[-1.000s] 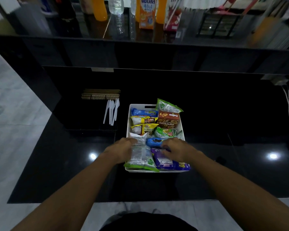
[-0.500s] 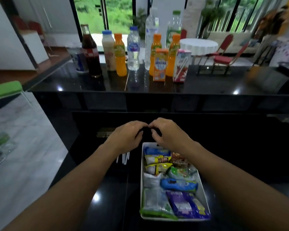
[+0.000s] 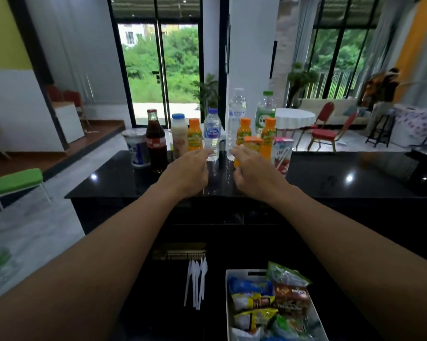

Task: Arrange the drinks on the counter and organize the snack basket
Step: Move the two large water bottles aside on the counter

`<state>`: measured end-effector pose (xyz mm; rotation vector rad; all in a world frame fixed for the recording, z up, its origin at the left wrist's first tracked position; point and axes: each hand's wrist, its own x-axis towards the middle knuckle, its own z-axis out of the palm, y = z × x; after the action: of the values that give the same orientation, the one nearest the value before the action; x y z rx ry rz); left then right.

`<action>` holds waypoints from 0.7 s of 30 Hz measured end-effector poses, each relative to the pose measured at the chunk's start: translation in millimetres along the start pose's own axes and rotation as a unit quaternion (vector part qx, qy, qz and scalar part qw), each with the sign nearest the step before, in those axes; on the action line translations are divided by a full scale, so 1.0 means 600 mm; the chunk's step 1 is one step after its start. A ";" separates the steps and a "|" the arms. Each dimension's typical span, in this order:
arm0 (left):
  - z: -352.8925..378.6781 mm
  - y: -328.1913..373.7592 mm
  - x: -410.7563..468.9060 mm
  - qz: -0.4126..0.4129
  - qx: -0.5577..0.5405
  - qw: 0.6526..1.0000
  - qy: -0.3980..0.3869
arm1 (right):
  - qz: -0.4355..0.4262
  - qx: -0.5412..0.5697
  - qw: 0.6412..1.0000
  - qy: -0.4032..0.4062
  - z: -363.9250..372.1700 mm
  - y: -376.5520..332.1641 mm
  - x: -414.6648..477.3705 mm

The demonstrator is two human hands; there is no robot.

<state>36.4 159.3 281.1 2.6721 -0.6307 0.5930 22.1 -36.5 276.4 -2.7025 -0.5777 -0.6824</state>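
Observation:
Drinks stand in a row on the raised black counter (image 3: 342, 173): a cola bottle (image 3: 154, 139), a pale bottle with a blue cap (image 3: 179, 134), three orange juice bottles (image 3: 194, 134), a small water bottle (image 3: 212, 131), a tall water bottle (image 3: 236, 112), a green-capped bottle (image 3: 265, 112), an orange carton (image 3: 253, 142) and a red and white carton (image 3: 282, 153). My left hand (image 3: 188, 173) reaches out with loose fingertips at the foot of the small water bottle. My right hand (image 3: 254, 173) hovers by the tall water bottle and the orange carton, holding nothing. The white snack basket (image 3: 228, 303) sits bottom right, full of packets.
A lidded cup (image 3: 136, 148) stands left of the cola bottle. White plastic forks (image 3: 196, 284) and a bundle of sticks (image 3: 179, 252) lie on the lower counter, left of the basket. Beyond the counter are red chairs and a round white table.
Both hands have left the snack basket and risen forward to the row of drinks. My view has tilted up from the basket to the raised counter.

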 end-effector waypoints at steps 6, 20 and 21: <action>-0.035 0.012 0.122 -0.030 0.008 0.999 -0.022 | 0.021 -0.072 0.997 0.012 -0.047 0.035 0.085; 0.011 0.058 0.386 -0.067 -0.091 0.994 0.006 | 0.206 -0.045 0.977 -0.020 -0.085 0.227 0.280; 0.017 0.058 0.400 -0.071 -0.096 0.993 0.010 | 0.214 -0.030 0.976 -0.024 -0.083 0.238 0.289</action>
<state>218.8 42.4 391.1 2.5018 -0.4625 0.4927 206.5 -126.5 379.8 -2.7690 0.0246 -0.5237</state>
